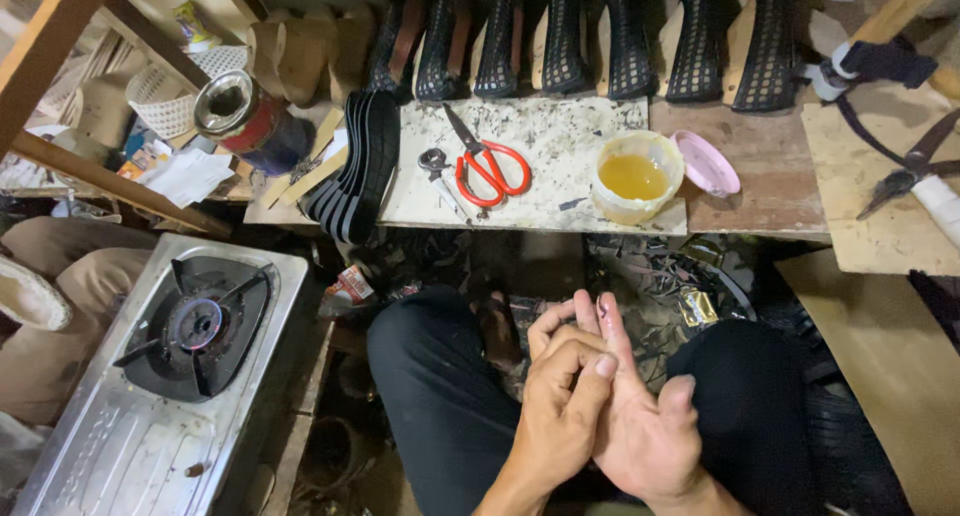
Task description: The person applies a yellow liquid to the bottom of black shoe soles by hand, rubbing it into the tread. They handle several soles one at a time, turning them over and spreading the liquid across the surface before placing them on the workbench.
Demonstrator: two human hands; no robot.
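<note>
Amber glue fills a plastic tub [636,179] at the front edge of the speckled workboard [560,136], its pink lid [706,163] just beside it. Red-handled scissors [487,166] lie mid-board, within easy reach. Below, over black-trousered knees, the left hand [560,406] curls around the fingers of the right hand [640,416], which is open and holds nothing — apparently rubbing them clean. A gas burner [197,326] sits left; mesh shoe uppers [600,41] line the back edge.

My left hand [562,401] rubbing my right hand [640,416] fingers over my lap, red-handled scissors [487,166] and glue tub [636,177] on the bench beyond, gas stove [195,321] left of my hands
</note>
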